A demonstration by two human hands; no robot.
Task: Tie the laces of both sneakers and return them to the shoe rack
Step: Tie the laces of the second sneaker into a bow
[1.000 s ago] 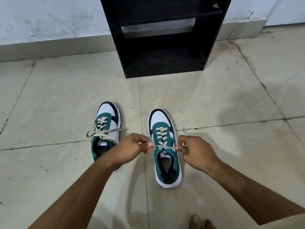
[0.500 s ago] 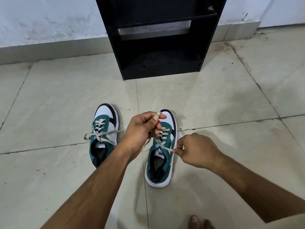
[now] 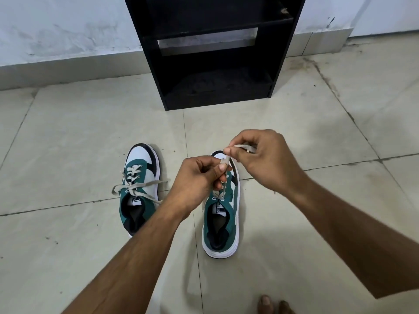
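Two green, white and black sneakers stand on the tiled floor, toes toward the rack. The left sneaker (image 3: 138,189) has loose cream laces spread out sideways. Above the right sneaker (image 3: 221,220), my left hand (image 3: 199,177) pinches one cream lace (image 3: 224,162) that runs up from the eyelets. My right hand (image 3: 263,159) pinches the other lace end (image 3: 246,148) just above and to the right, close to my left fingers. My hands hide the right sneaker's toe and most of its lacing.
A black shoe rack (image 3: 215,53) with open shelves stands against the white wall straight ahead of the sneakers. Cream floor tiles (image 3: 90,137) with dark grout lines lie all round. Bare toes (image 3: 272,304) show at the bottom edge.
My right hand rose from beside the right sneaker up over its toe, carrying its lace end. My left hand lowered slightly, and both hands now meet above the shoe.
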